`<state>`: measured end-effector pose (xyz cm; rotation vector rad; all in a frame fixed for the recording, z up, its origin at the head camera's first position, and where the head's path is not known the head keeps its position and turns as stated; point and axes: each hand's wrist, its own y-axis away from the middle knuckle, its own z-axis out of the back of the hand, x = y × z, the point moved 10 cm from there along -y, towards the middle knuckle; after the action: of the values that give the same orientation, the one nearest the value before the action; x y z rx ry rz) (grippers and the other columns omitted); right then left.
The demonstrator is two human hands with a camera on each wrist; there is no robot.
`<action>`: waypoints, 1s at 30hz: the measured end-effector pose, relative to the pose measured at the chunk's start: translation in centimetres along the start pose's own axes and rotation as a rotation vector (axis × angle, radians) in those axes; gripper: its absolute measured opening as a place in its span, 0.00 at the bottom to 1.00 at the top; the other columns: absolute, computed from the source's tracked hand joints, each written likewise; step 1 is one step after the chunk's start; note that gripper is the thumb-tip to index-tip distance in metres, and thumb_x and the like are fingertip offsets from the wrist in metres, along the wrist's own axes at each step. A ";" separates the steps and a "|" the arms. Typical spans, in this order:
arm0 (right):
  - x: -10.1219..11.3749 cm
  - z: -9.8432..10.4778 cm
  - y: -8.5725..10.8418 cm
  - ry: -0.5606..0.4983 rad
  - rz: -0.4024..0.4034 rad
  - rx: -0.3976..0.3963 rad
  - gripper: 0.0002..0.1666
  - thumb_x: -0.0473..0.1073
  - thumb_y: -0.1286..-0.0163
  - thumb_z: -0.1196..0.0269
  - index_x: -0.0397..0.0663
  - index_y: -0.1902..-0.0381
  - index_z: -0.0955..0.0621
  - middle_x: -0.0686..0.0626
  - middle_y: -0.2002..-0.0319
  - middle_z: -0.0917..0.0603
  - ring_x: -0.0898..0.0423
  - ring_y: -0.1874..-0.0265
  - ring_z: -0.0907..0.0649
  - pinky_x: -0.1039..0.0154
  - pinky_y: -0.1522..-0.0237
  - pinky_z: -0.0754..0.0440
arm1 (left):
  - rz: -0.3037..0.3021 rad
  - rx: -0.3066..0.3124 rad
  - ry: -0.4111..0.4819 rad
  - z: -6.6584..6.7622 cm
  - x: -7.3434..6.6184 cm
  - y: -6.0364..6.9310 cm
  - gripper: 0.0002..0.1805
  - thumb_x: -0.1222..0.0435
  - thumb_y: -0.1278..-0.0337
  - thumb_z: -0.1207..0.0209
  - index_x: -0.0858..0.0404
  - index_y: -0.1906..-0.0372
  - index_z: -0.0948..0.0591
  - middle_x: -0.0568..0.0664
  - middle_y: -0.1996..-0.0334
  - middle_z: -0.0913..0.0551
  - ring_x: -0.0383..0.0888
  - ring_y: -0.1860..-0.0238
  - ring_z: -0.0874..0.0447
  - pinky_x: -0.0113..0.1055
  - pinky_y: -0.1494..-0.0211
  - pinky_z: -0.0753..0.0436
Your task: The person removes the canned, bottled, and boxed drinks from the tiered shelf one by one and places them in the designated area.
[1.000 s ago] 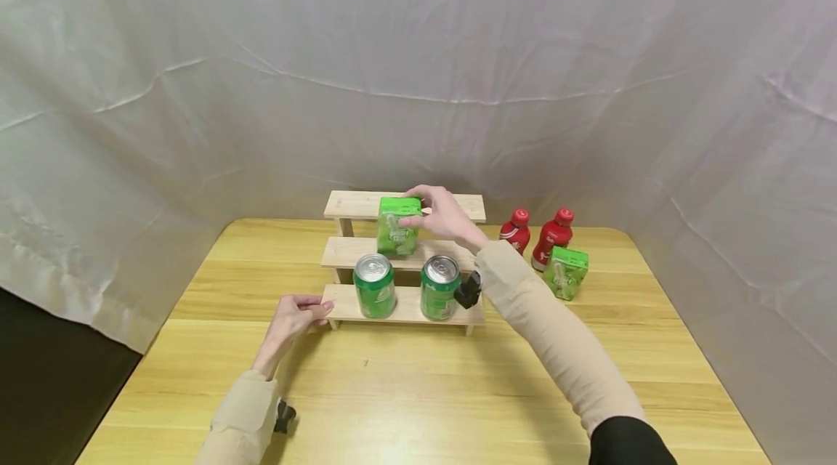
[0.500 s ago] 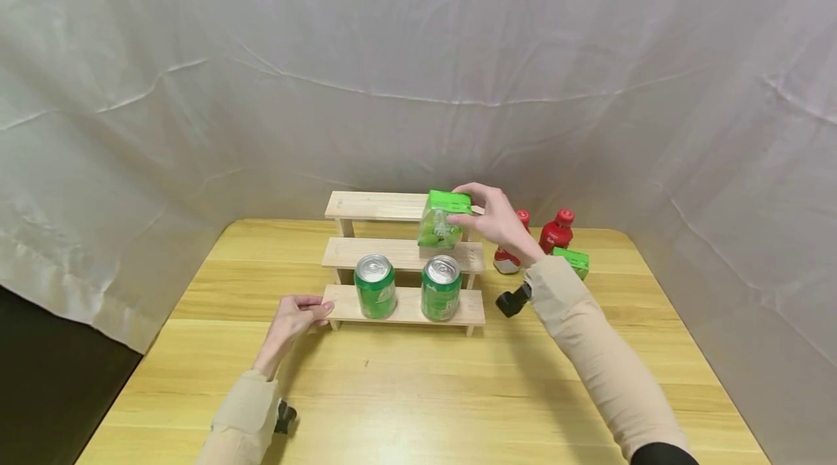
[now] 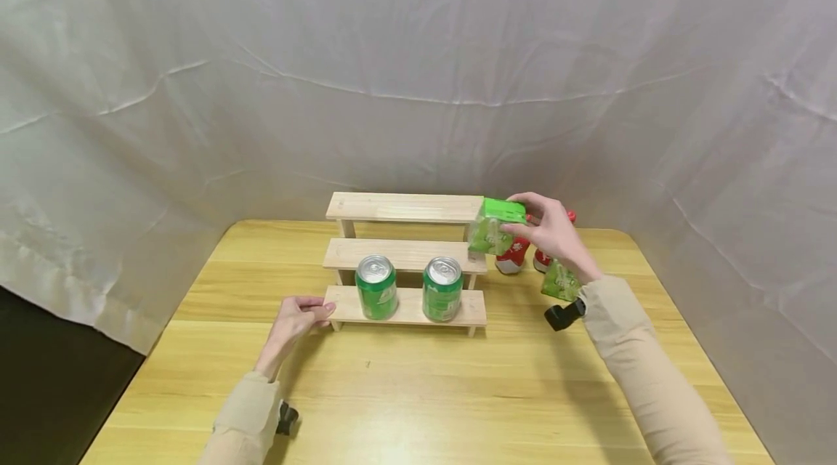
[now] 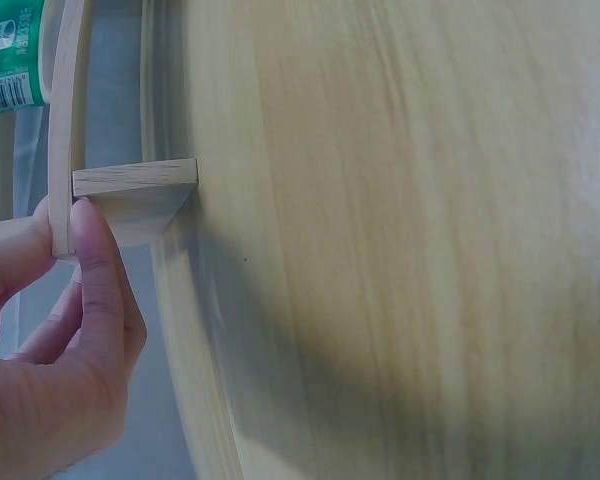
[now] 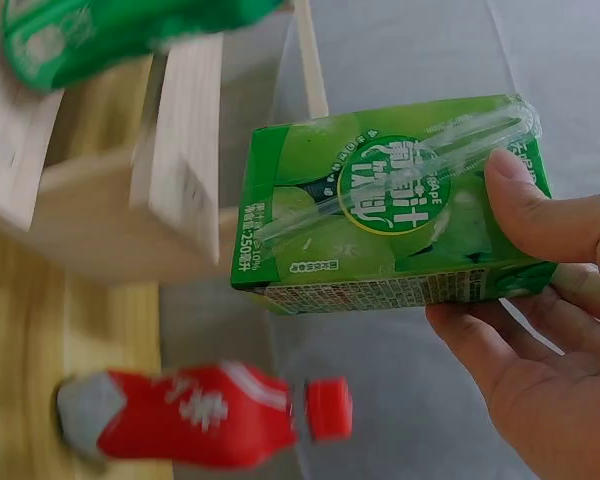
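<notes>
A three-tier wooden shelf (image 3: 405,254) stands on the table, with two green drink cans (image 3: 375,289) (image 3: 442,290) upright on its lowest tier. My left hand (image 3: 294,323) pinches the left end of that tier between thumb and fingers, as the left wrist view confirms. Up at the shelf's right end, my right hand (image 3: 549,229) holds a green juice carton (image 5: 380,200), thumb on its front and fingers behind. A straw in clear wrap runs across the carton's front. In the head view the carton is in the air, partly in front of a red bottle (image 5: 205,415).
On the table right of the shelf stand two red bottles (image 3: 512,256) (image 3: 542,260), partly hidden by my right hand and the held carton. A second green juice carton (image 3: 560,282) is just in front of them. Grey-white curtains (image 3: 418,87) enclose the back and sides.
My right hand has carried the juice carton rightward, from over the shelf's middle tier to beyond its right end. The left hand keeps its pinch on the lowest tier.
</notes>
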<state>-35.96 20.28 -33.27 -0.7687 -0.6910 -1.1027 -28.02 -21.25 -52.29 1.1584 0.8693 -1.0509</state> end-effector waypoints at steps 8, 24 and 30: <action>-2.2 1.5 1.3 0.081 -0.017 -0.013 0.27 0.36 0.35 0.29 0.34 0.40 0.23 0.32 0.48 0.17 0.49 0.56 0.15 0.77 0.64 0.16 | 0.004 -0.009 0.008 0.1 0.1 -0.2 0.25 0.72 0.37 0.37 0.85 0.41 0.28 0.57 0.62 0.14 0.38 0.68 0.15 0.31 0.57 0.09; -8.7 -0.3 1.5 0.149 -0.082 0.017 0.28 0.35 0.37 0.29 0.31 0.41 0.23 0.29 0.52 0.16 0.50 0.60 0.16 0.75 0.63 0.19 | 0.001 -0.014 -0.003 0.3 0.1 -0.1 0.25 0.70 0.37 0.36 0.85 0.42 0.27 0.58 0.61 0.14 0.37 0.69 0.15 0.31 0.58 0.09; -10.5 -1.1 1.5 0.160 -0.109 0.030 0.27 0.35 0.36 0.30 0.32 0.41 0.23 0.32 0.54 0.16 0.51 0.63 0.18 0.71 0.66 0.21 | -0.002 -0.011 0.002 0.2 0.1 -0.2 0.25 0.70 0.37 0.37 0.85 0.42 0.27 0.60 0.60 0.14 0.37 0.69 0.15 0.28 0.59 0.10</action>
<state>-37.58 25.07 -42.62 -0.6158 -0.6178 -1.2359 -28.21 -21.50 -52.41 1.1498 0.8766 -1.0461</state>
